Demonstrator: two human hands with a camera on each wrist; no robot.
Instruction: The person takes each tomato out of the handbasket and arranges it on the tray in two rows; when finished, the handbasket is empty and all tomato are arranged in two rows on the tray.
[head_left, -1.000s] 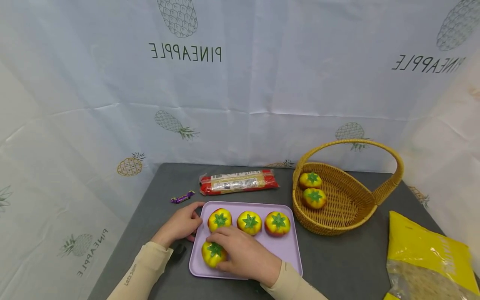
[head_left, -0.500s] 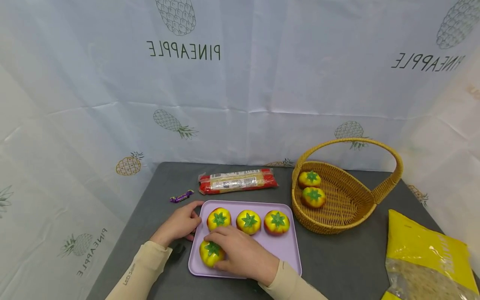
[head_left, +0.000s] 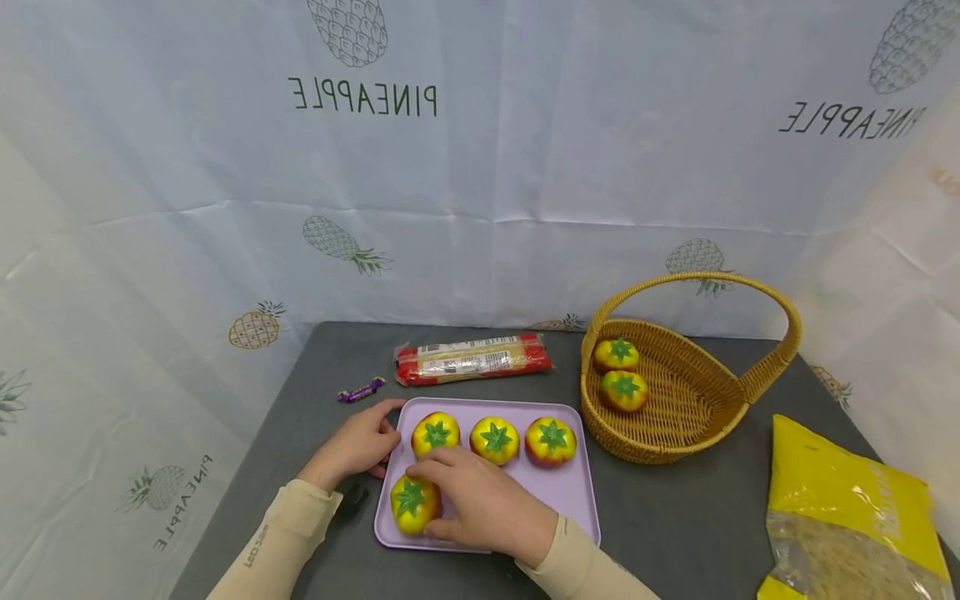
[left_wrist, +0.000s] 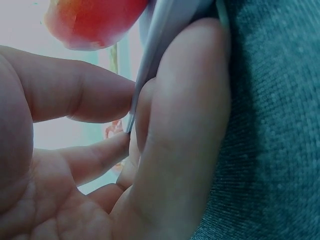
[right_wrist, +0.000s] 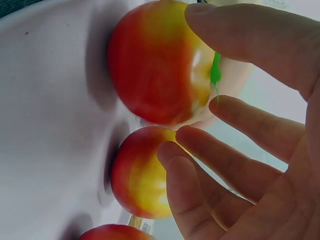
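Fruit (head_left: 412,506) sits in the lower middle of the frame, near the lower-left corner of the purple tray (head_left: 555,493). The fingers of my right hand (head_left: 483,505) are loosely spread beside it; I cannot tell whether they touch. My left hand (head_left: 358,443) pinches the tray's left rim, probably to steady it. Three spaced fruits (head_left: 495,440) line the upper edge, perhaps for order. Bare tray shows lower right; at frame right, the basket (head_left: 686,417) has room.

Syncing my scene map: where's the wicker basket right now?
Head view, right side: the wicker basket stands on the dark table, just right of the lilac tray, farther back than the yellow bag and left of it.
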